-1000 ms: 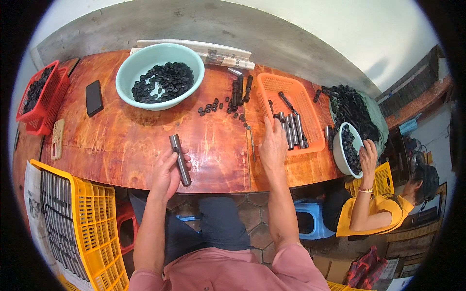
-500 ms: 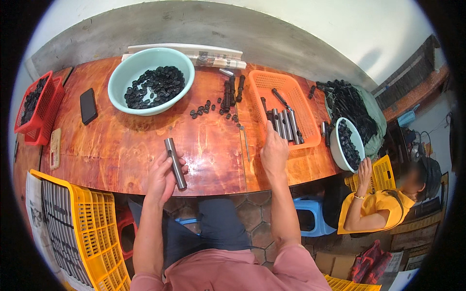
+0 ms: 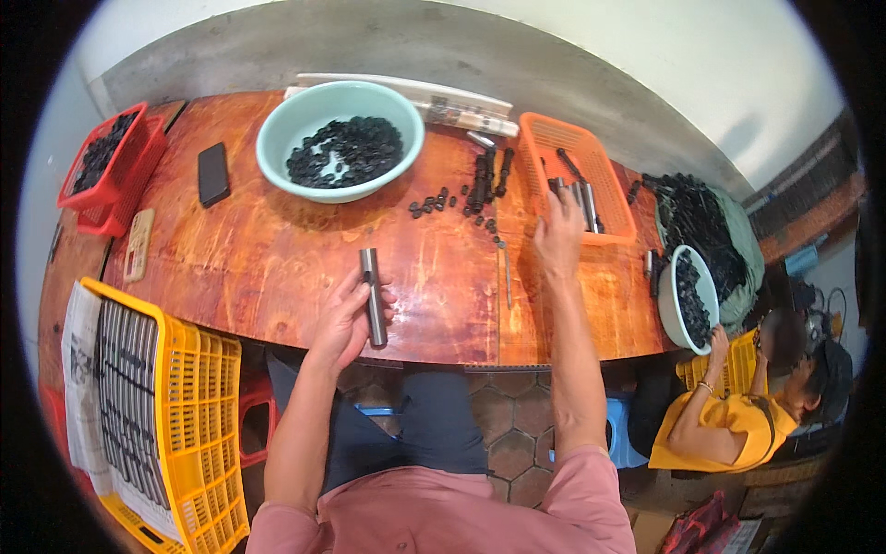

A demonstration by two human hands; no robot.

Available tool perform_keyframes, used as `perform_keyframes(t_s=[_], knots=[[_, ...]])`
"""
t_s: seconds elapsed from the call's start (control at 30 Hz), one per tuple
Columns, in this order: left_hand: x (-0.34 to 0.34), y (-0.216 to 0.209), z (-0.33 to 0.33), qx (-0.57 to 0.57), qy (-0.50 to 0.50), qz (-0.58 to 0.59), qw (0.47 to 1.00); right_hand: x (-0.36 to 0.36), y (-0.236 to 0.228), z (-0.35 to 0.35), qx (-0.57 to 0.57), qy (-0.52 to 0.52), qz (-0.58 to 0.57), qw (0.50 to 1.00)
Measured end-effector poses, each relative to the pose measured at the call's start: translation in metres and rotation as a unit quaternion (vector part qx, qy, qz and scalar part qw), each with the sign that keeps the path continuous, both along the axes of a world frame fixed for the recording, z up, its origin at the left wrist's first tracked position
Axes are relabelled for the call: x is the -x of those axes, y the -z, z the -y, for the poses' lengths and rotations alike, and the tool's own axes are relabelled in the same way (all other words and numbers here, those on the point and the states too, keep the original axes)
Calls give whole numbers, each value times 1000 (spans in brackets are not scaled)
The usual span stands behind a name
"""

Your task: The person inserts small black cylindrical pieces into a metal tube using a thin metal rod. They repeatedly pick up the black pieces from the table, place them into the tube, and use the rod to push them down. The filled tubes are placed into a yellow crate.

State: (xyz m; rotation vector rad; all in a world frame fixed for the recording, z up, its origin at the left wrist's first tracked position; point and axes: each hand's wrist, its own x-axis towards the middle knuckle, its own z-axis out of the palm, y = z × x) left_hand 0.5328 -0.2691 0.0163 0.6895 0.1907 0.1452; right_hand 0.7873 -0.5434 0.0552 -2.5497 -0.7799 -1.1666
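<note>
My left hand [image 3: 343, 323] is closed around a short metal tube [image 3: 375, 312], which has a cut-out near its upper end and stands nearly upright above the table's front edge. My right hand [image 3: 559, 238] reaches over the near left side of an orange plastic basket [image 3: 614, 175]. Its fingers are at several similar metal tubes [image 3: 588, 205] lying there; the fingertips are partly hidden, so I cannot tell whether they grip one. Black rod-like parts [image 3: 570, 164] also lie in the basket.
A pale green basin [image 3: 277, 152] holds small black parts. Nearby lie loose black pieces [image 3: 426, 205], black rods [image 3: 484, 180] and a thin tool [image 3: 508, 277]. A phone [image 3: 213, 174] and red baskets [image 3: 115, 198] are left. A yellow crate [image 3: 198, 397] holds tubes. A co-worker [image 3: 720, 425] sits right.
My right hand has moved forward, from the basket's near corner to over the tubes inside. My left hand still holds its tube. The whole view has shifted, and the co-worker's arms have moved.
</note>
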Motion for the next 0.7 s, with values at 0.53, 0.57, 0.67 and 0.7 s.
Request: perform_keyframes(t_s=[0.53,0.57,0.67,0.7], knots=[[-3,5,-6,34,22,0,999,97,21,-15,-8,58,-287,956],[-4,6,-7,36,26,-1,999,94,26,-11,-5,58,-285,957],[-5,6,-7,46,30,-2,998,91,34,-6,-16,53,-276,960],[-5,6,-6,51,31,-2,998,90,35,-5,-23,51,-272,961]])
